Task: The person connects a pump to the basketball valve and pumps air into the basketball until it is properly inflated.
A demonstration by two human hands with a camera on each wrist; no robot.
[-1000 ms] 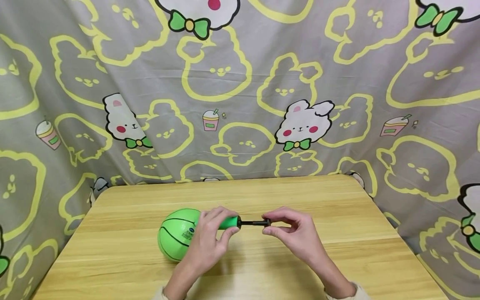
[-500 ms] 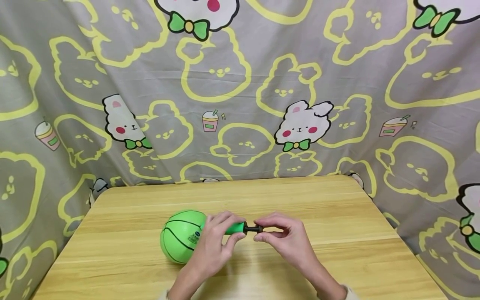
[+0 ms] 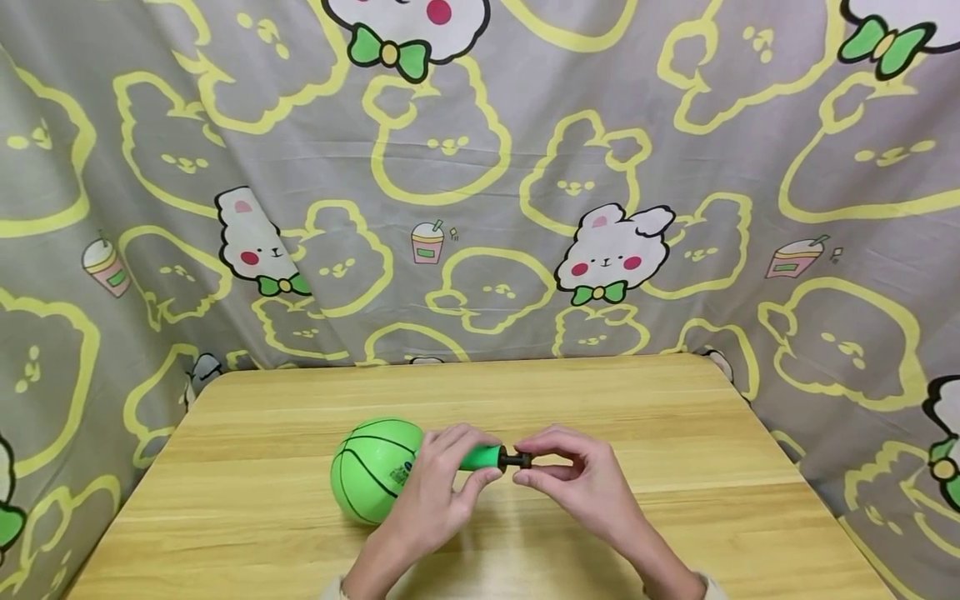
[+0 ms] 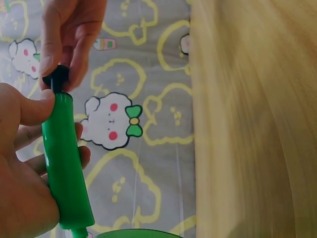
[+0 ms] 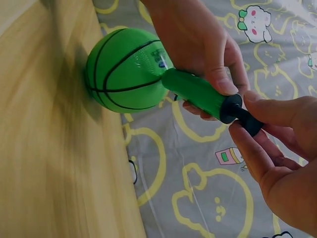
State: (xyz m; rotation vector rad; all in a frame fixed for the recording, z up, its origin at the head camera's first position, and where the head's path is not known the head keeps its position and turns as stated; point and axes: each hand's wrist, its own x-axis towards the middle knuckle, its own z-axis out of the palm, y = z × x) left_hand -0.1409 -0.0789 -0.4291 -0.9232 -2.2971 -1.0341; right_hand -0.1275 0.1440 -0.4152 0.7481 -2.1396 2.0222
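Note:
A green ball with black basketball lines is at the left middle of the table. Against its right side stands the nozzle end of a green hand pump, held roughly level. My left hand wraps its fingers and thumb round the pump's barrel, hiding most of it in the head view. Thumb and fingers of my right hand pinch the black handle at the pump's other end. Only a short stretch of black rod shows between handle and barrel. The needle is not clearly visible.
The wooden table runs beneath both hands. A grey curtain printed with yellow outlines and white rabbits hangs behind it and at both sides.
My right hand has pushed the pump's handle left toward the barrel, so less rod shows. The ball, pump and left hand have shifted slightly right in the head view.

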